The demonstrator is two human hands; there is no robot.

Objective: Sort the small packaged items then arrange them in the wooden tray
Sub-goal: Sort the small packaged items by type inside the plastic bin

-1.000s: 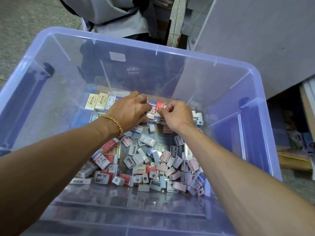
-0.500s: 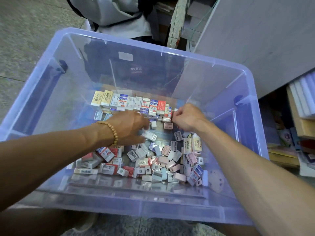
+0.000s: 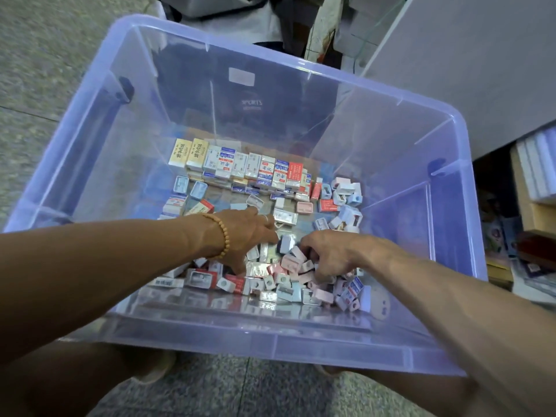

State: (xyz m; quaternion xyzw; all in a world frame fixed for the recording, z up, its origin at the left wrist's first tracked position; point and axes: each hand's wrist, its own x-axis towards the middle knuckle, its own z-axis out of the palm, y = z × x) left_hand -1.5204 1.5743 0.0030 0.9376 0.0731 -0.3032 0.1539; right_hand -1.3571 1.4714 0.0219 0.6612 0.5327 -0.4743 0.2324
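Small boxed packaged items (image 3: 288, 275) heaped at 6 o'clock: left hand (image 3: 249, 233) and right hand (image 3: 334, 254), fingers curled into the heap, pick sorting candidates; exact grasp cannot be told.

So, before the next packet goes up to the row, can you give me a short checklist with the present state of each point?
1. Both hands inside the clear bin: ok.
2. Left hand over the loose pile: ok.
3. Right hand has a firm grip on one packet: cannot tell.
4. Lined-up row at the far wall stands tidy: ok.
5. Space free to the right of the row: not ok, loose packets lie there.
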